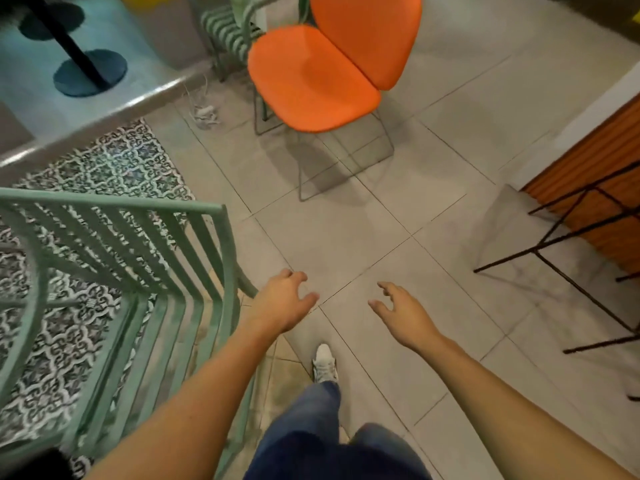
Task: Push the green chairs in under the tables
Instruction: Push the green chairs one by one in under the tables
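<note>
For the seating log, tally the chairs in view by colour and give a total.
Green chairs: 2, a slatted one close at the left and one behind the orange chair.
Orange chairs: 1.
Total: 3. The black wire frame at the right shows no seat, so it is not counted.
</note>
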Tool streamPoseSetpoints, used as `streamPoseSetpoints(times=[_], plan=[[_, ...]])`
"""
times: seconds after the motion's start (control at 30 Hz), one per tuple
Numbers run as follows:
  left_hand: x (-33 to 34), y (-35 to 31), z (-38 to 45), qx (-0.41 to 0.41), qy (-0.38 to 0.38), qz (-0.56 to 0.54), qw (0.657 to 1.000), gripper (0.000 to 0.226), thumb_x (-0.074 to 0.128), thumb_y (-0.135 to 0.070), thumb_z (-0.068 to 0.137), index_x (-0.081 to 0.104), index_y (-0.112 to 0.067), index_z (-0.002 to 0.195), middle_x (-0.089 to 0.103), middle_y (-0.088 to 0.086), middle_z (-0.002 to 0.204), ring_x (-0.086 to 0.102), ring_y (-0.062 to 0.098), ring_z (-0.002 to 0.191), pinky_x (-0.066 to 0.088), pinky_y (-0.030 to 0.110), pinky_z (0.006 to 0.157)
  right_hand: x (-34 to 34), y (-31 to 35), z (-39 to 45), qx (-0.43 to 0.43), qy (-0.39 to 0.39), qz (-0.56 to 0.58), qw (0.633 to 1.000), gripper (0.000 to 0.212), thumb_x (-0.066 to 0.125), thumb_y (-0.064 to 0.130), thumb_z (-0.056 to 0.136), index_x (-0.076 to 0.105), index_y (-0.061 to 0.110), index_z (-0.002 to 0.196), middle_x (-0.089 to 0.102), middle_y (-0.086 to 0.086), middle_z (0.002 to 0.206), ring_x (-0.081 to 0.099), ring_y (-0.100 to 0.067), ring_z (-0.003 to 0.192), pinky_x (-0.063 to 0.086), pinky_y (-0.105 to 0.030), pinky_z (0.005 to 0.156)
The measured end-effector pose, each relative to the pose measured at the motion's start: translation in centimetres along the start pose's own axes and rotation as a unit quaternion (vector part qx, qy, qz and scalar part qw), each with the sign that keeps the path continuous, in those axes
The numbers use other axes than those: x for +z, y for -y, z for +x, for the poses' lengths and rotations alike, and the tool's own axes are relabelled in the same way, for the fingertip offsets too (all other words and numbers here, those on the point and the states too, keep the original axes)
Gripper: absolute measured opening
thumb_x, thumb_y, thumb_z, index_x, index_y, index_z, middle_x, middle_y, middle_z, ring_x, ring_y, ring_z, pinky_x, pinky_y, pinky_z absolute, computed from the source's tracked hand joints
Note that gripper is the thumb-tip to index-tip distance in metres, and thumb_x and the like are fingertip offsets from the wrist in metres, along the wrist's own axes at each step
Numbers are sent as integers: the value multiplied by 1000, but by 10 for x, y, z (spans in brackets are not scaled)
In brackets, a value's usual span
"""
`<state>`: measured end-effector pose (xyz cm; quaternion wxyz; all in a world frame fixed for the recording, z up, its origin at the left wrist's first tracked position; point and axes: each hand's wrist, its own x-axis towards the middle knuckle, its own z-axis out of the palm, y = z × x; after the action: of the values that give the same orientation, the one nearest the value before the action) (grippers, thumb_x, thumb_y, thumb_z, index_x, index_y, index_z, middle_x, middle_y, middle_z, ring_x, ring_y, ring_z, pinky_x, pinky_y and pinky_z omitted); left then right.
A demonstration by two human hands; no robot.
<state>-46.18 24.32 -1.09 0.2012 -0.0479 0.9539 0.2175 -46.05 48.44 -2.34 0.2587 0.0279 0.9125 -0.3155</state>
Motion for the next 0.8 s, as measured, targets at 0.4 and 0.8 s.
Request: streamPoseSetpoints(times=[0.4,0.8], plan=[[-141,9,177,-177,-136,-532,816,18,54,-33,96,59,-27,112,64,2,116,60,17,109,47,36,90,-89,153,226,17,90,268,959,34,47,38,98,54,18,124,60,-5,125,55,-18,114,42,-39,103],[-218,88,222,-389,-375,-688,485,31,51,-33,97,59,-11,117,64,9,112,62,25,105,47,44,92,-82,348,408,-53,353,188,915,25,46,39,99,58,23,114,63,4,113,60,-14,106,45,-37,96]])
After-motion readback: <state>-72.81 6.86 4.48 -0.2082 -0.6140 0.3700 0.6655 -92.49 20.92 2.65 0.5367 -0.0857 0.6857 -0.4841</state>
